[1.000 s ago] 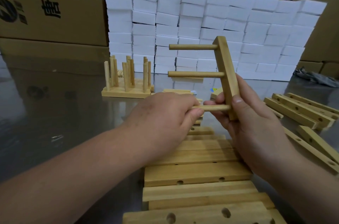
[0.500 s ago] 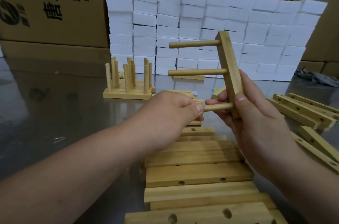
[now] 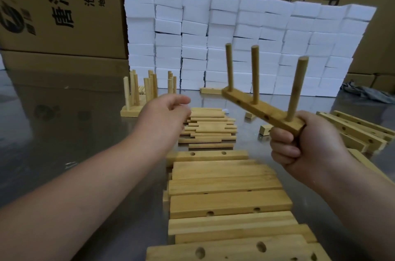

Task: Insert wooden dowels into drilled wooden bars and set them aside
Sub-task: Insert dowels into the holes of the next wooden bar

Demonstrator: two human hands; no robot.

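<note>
My right hand (image 3: 305,143) grips the near end of a drilled wooden bar (image 3: 261,111) held above the table, tilted, with three dowels (image 3: 255,73) standing up out of it. My left hand (image 3: 165,112) hangs in the air with loosely curled fingers and holds nothing, just left of a pile of loose dowels (image 3: 208,130). A row of drilled bars (image 3: 226,186) lies flat in front of me. Finished bars with upright dowels (image 3: 142,94) stand grouped at the back left.
More drilled bars (image 3: 359,130) are stacked at the right. A wall of white foam blocks (image 3: 235,42) and cardboard boxes (image 3: 62,10) closes off the back. A grey cloth (image 3: 367,92) lies far right. The metal table (image 3: 64,132) is bare at the left.
My left hand has let go of the third dowel and drawn away to the left. My right hand has turned the bar so that its dowels point up.
</note>
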